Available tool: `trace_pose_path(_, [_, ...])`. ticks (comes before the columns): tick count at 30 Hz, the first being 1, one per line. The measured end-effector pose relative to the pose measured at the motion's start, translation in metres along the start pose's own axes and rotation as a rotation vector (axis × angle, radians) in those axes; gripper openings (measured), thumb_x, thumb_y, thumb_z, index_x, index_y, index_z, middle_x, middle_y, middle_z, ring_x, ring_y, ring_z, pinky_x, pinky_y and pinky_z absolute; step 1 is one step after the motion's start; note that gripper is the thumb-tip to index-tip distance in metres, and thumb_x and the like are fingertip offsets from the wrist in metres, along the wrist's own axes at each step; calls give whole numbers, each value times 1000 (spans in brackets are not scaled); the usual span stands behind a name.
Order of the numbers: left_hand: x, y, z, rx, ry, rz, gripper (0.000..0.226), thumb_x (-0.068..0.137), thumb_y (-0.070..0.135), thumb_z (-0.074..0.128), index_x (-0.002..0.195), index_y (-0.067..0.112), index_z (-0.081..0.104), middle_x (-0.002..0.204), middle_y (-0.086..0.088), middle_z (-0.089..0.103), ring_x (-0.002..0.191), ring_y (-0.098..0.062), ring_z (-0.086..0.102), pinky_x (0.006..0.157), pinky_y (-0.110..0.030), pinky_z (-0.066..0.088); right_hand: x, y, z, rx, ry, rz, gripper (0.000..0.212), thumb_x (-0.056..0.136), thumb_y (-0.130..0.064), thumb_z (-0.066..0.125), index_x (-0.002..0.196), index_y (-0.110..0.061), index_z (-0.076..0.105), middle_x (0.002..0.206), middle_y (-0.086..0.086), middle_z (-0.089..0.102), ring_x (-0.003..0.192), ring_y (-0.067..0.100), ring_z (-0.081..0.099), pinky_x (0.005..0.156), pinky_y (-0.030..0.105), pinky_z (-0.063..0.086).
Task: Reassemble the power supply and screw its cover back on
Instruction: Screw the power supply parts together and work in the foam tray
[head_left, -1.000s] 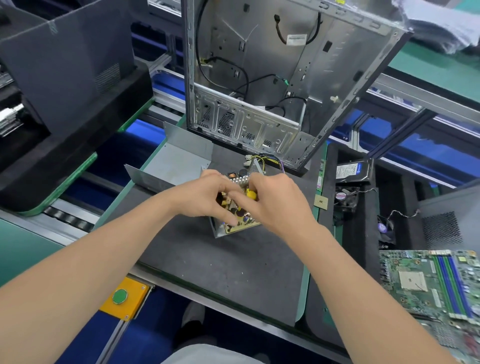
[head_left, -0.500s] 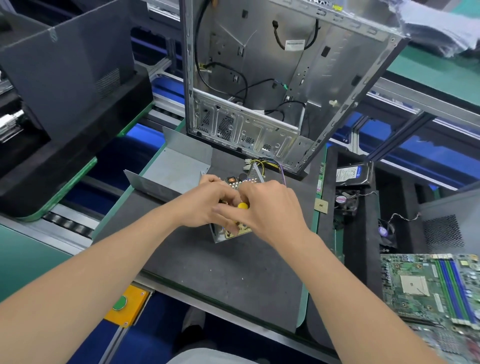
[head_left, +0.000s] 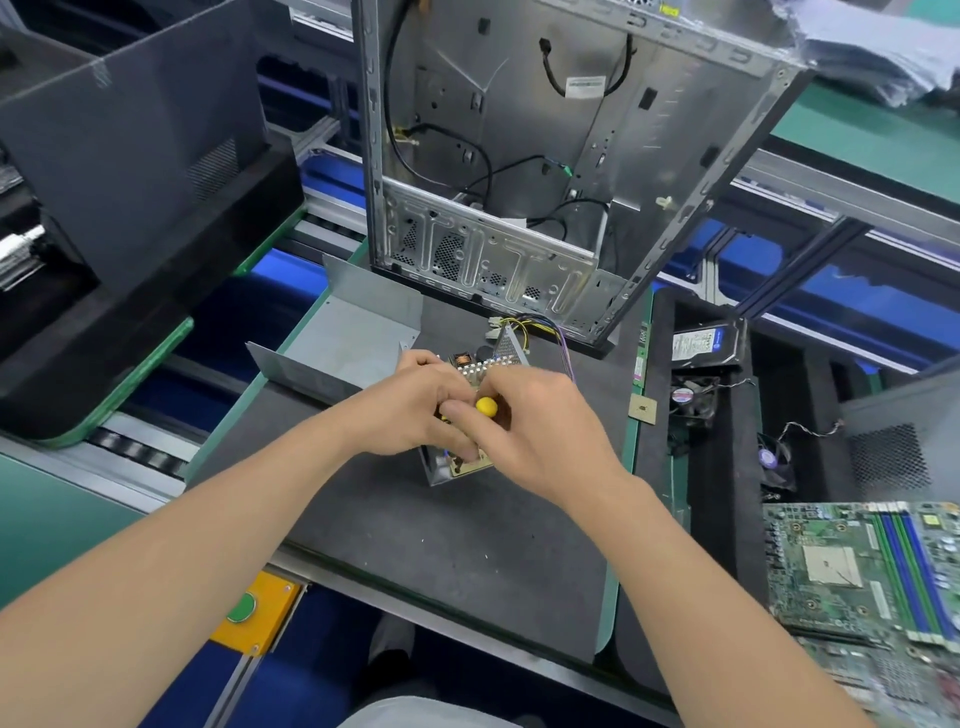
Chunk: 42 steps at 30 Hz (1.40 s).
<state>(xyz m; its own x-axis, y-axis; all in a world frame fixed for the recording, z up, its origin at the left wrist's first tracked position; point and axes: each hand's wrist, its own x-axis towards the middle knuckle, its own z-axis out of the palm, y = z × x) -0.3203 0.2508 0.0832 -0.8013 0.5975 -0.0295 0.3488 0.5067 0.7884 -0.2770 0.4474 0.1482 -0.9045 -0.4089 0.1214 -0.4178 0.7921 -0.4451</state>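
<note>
The open power supply (head_left: 457, 465) lies on the dark mat, its circuit board and coloured wires (head_left: 540, 325) showing. Both hands sit over it and hide most of the board. My right hand (head_left: 540, 431) grips a screwdriver whose yellow handle tip (head_left: 486, 406) stands up between the fingers. My left hand (head_left: 410, 410) curls over the board's left side with its thumb against the screwdriver; what its fingers hold is hidden. The bent grey metal cover (head_left: 358, 332) lies off the unit, just left and behind it.
An empty computer case (head_left: 519, 156) stands upright behind the mat (head_left: 441, 545). A hard drive (head_left: 701, 343), fans (head_left: 693, 397) and a motherboard (head_left: 857, 566) lie to the right. A black panel (head_left: 130, 130) and foam tray are at left. A yellow box with a green button (head_left: 249, 613) sits at the front edge.
Both hands shifted slightly toward me over the power supply, and the yellow handle moved with them. The cover stayed where it was.
</note>
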Motion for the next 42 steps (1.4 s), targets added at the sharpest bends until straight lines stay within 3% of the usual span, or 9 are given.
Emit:
trace_pose_path(2, [-1,-2,-3,23,-33,36,21,83,47,81,86,29,69,90,13,63,112,4,43,110,-30,19,1,3,-11,74,-106,-174,15,96,-33,70,108,-24,70,105,-6,64,84,17,63,75,36,52])
trace_pose_path(4, [-3,-1,-7,28,-47,63,15,85,45,81,82,42,66,97,12,66,115,13,37,107,-17,12,5,5,-17,107,-214,-220,21,94,-15,72,114,-21,73,105,-3,67,90,17,63,83,38,53])
trace_pose_path(7, [-3,1,-6,11,-11,75,21,74,61,78,81,44,68,103,7,67,115,20,34,103,-8,9,9,0,-14,58,-153,-40,22,90,-38,79,98,-19,71,85,-4,64,84,18,59,75,42,52])
trace_pose_path(12, [-2,3,0,19,1,48,46,68,73,72,76,28,69,93,0,68,118,0,43,107,-22,12,9,-8,-5,-43,-89,128,44,84,-62,76,83,-27,49,63,-10,48,75,22,54,53,32,32])
trace_pose_path(16, [-3,0,-1,13,9,-14,39,70,65,76,77,27,72,93,11,65,123,5,28,103,-14,16,10,-5,-21,40,-228,-118,19,89,-37,78,99,-24,68,106,-9,58,88,18,62,75,37,50])
trace_pose_path(20, [-4,1,0,7,4,-60,27,63,73,77,64,48,67,98,28,59,119,-3,21,107,-22,21,11,-3,-25,79,-283,-129,21,90,-6,74,105,-20,78,96,-2,67,91,14,59,83,37,50])
trace_pose_path(32, [-4,2,1,28,7,-89,28,67,64,84,72,39,72,99,33,58,117,0,22,106,-31,28,7,-5,-18,79,-200,-17,17,90,-11,75,105,-19,77,95,0,71,90,20,62,77,33,48])
trace_pose_path(36, [-2,4,2,61,31,-49,34,69,61,85,74,30,74,95,20,61,111,29,16,100,-14,20,6,-3,-17,86,-195,-16,16,92,-11,74,106,-18,76,98,0,70,92,20,63,79,33,50])
trace_pose_path(42, [-1,21,-12,145,-109,-6,20,79,44,84,85,52,67,93,21,67,108,2,51,104,-25,26,-10,8,-23,131,-161,-44,11,98,-10,69,106,-18,69,106,-3,66,101,17,58,90,36,48])
